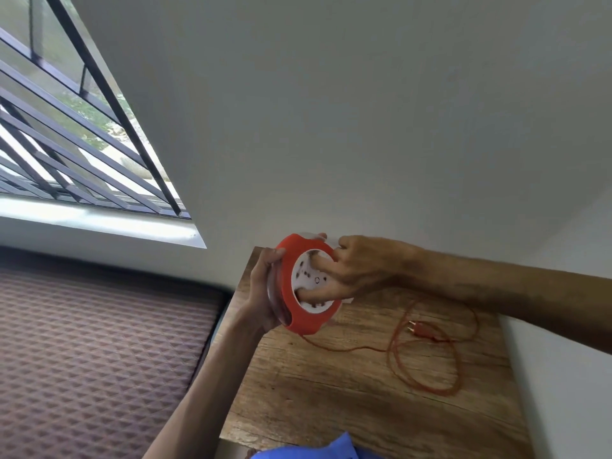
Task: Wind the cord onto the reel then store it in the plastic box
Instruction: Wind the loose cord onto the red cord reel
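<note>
Two hands hold the reel (306, 286) up off the worktop (347, 385), its red rim tilted and its white socket face turned toward the right. The left hand (265, 293) wraps the rim from behind and below, its grip closed on the reel's outer shell. The right hand (356, 268) presses fingertips (318, 260) into the white hub, so its grip is on the part that turns.

Most of the cord (427, 359) lies unwound: one strand drops from the reel's lower edge, runs across the wood, and opens into loose overlapping loops to the right, with the plug (422, 330) resting inside them.

Winding looks barely begun. To do it well, I judge the left hand should keep the shell steady while the right rotates the hub in even turns, drawing the strand in under light tension. The loops cross one another, so a slow pace would let them uncoil without knotting; the plug may drag or snag at the worktop's edge as the slack shortens.

No plastic box is clearly in view. A blue shape (331, 448) shows at the bottom edge, but I cannot tell what it is. A patterned mattress (99, 342) lies left of the worktop beneath a barred window (66, 127).
</note>
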